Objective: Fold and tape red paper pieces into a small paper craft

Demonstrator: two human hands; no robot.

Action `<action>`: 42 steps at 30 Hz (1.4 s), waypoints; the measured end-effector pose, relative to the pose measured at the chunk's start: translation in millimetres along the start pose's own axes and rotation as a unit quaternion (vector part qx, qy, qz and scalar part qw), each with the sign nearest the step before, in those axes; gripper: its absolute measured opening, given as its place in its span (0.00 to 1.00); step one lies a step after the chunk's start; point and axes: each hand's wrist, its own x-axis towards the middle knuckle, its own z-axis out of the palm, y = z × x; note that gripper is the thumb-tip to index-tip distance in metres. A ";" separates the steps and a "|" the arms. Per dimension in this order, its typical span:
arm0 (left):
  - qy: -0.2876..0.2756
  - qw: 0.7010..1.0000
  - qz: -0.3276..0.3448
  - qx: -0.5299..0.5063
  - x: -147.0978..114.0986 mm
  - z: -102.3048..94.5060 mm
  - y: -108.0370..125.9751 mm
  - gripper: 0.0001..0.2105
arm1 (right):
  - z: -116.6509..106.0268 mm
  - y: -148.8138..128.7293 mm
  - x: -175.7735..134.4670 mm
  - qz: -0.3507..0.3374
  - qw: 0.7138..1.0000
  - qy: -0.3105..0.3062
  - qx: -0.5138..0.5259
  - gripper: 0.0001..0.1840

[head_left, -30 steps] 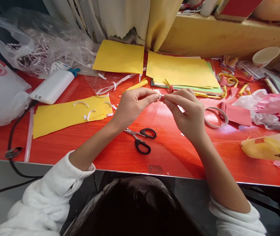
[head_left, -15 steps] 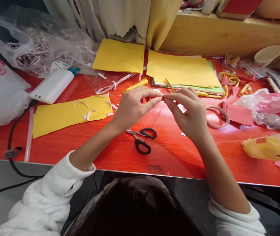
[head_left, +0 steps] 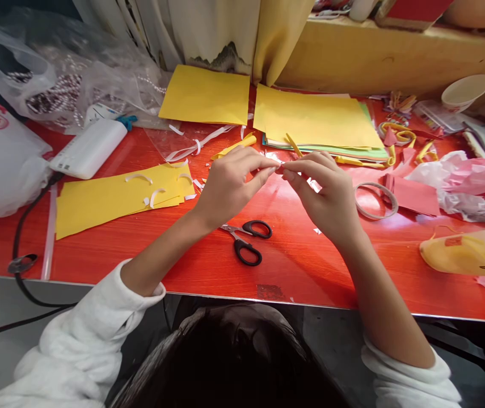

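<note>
Hands (head_left: 230,180) pinch sm. pc (head_left: 281,167), mostly hidden, shape unclear

Small piece (head_left: 281,167) at the fingertips of the person's left hand (head_left: 229,184) and right hand (head_left: 326,187): mostly covered, too tiny to identify. Scissors (head_left: 243,229): blade ends hidden behind the left hand. White bag (head_left: 4,161) cut off by left edge, yellowish pouch (head_left: 455,252) by right edge. White sleeves (head_left: 74,334) run off the bottom. Print on white device (head_left: 91,148) illegible. Beads (head_left: 57,96) blurred through clear plastic (head_left: 108,88).
</note>
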 end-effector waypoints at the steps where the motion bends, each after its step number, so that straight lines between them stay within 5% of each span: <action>1: 0.002 1.000 0.009 0.014 -0.4 0.3 0.0 0.06 | 0.3 -0.4 -0.1 0.004 1.000 0.000 0.007 0.08; 26: 0.026 0.991 0.080 0.103 -4.8 6.2 3.8 0.07 | 5.4 -7.2 -3.6 0.090 0.994 0.037 0.055 0.04; 42: -0.004 0.998 -0.058 -0.034 1.5 0.2 1.7 0.06 | 0.8 -7.7 -2.0 0.112 0.989 -0.005 0.101 0.09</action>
